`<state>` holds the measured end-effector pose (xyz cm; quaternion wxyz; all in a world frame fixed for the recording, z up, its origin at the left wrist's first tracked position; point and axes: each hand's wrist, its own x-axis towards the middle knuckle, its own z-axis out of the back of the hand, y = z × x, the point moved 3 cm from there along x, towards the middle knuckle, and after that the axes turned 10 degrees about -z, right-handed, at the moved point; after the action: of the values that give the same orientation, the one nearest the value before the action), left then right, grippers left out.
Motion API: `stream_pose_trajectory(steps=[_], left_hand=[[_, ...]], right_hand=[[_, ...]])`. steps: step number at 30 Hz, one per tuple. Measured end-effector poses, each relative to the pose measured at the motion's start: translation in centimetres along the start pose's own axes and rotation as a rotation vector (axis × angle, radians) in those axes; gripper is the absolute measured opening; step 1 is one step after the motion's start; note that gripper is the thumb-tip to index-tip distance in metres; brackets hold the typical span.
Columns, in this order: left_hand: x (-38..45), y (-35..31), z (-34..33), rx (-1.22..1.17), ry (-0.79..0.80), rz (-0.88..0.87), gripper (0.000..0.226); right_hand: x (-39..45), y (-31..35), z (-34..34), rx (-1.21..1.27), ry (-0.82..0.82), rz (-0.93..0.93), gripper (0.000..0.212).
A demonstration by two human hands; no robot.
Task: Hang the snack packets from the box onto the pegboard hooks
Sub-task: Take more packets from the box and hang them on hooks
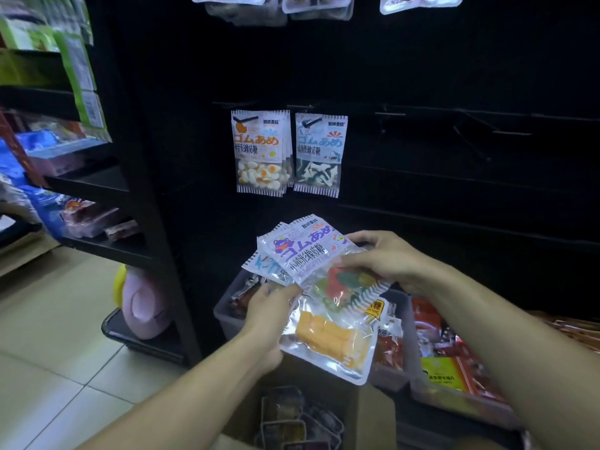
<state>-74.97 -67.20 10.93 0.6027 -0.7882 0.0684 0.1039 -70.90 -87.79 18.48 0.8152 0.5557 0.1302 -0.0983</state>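
Observation:
Both hands hold a fanned bundle of candy packets in front of the black pegboard (438, 76). My left hand (271, 308) grips the bundle from below, including a clear packet with yellow pieces (328, 339). My right hand (384, 258) pinches the top purple-lettered gummy packet (311, 254) at its right side. On the board's hooks hang an orange-lettered egg gummy packet (259, 151) and a blue-lettered packet (319, 154) side by side. To their right, bare hooks (389, 113) stick out. A cardboard box (292, 414) with more packets sits low between my forearms.
Grey bins (227, 311) full of red and orange snack bags stand on the floor below the board, one at the right (454, 362). A black shelf unit (94, 186) with goods rises at the left. A pink bottle (146, 306) sits on its base. More packets hang at the top (318, 4).

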Motion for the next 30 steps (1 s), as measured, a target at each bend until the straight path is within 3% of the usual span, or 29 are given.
stream_pose_trajectory(steps=[2, 5, 9, 11, 14, 16, 19, 20, 22, 24, 28, 30], left_hand=[[0.0, 0.1, -0.1, -0.117, -0.024, 0.078, 0.032], [0.3, 0.0, -0.5, -0.084, 0.07, 0.094, 0.072], [-0.5, -0.1, -1.0, -0.027, 0.078, 0.067, 0.057], [0.1, 0.3, -0.8, -0.032, 0.058, 0.032, 0.053], [0.4, -0.1, -0.7, -0.061, 0.033, -0.063, 0.08], [0.7, -0.3, -0.5, -0.099, -0.012, -0.103, 0.103], [1.3, -0.8, -0.3, -0.166, -0.076, -0.16, 0.095], [1.5, -0.9, -0.2, -0.196, -0.093, -0.176, 0.092], [1.9, -1.2, -0.2, -0.239, -0.097, -0.205, 0.092], [2.3, -1.5, -0.5, -0.24, -0.079, -0.227, 0.093], [1.9, -3.1, -1.2, -0.254, -0.049, -0.262, 0.084], [1.6, -3.7, -1.5, -0.272, -0.029, -0.26, 0.07]], right_hand=[[0.0, 0.2, -0.2, -0.019, -0.023, -0.003, 0.045], [0.0, 0.4, -0.5, -0.059, -0.036, 0.014, 0.046], [-0.3, 0.1, -1.1, -0.087, -0.073, 0.069, 0.048], [-0.4, -0.6, -1.1, -0.053, -0.084, 0.062, 0.062], [-0.7, -1.7, -0.9, 0.127, -0.114, 0.036, 0.097], [-1.5, -2.4, -0.7, 0.325, -0.144, 0.012, 0.102], [-3.5, -4.4, -1.7, 0.392, -0.101, -0.035, 0.105], [-4.2, -4.8, -2.6, 0.35, -0.053, -0.047, 0.098], [-5.1, -5.4, -4.2, 0.307, 0.012, -0.012, 0.06], [-5.3, -5.4, -4.5, 0.339, -0.029, 0.043, 0.032], [-5.5, -4.6, -3.1, 0.373, 0.001, 0.058, 0.039], [-5.8, -4.1, -2.1, 0.308, 0.049, 0.046, 0.04]])
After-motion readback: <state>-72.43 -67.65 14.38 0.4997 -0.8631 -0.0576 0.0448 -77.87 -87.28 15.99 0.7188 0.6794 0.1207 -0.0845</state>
